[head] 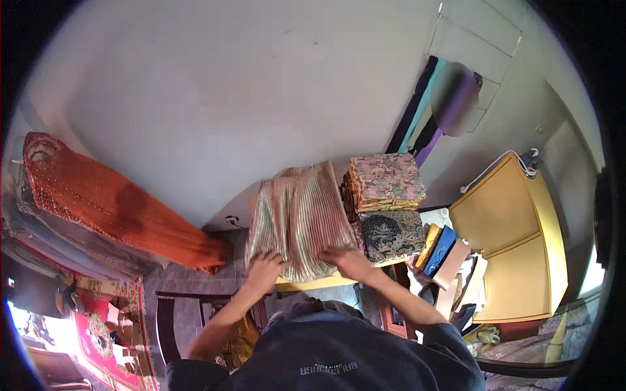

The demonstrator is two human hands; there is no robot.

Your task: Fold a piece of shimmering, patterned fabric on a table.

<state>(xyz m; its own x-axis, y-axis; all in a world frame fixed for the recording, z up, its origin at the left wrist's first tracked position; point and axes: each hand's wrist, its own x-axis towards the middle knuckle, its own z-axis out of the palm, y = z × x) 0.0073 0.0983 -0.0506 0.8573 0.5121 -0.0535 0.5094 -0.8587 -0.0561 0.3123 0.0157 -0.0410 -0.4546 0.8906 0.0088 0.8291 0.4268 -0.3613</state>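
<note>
A pleated, shiny striped cloth [303, 220] lies spread over a yellow-edged table [318, 282] in front of me. My left hand [265, 269] rests on the cloth's near left corner, fingers bent over it. My right hand [348, 263] touches its near right part and is slightly blurred; whether either hand pinches the fabric cannot be made out. Right of the cloth stands a tall stack of folded patterned fabric with a pink floral top [386, 178]. Nearer to me, beside my right hand, is a folded dark patterned fabric stack [393, 234].
An orange beaded garment [122, 205] hangs at the left. Folded blue cloth [440, 249] and other fabrics pile up beside a yellow cabinet [508, 244] at the right. Long cloths hang from a wire rack [472, 34] on the wall. A dark curved frame [164, 322] stands near my left arm.
</note>
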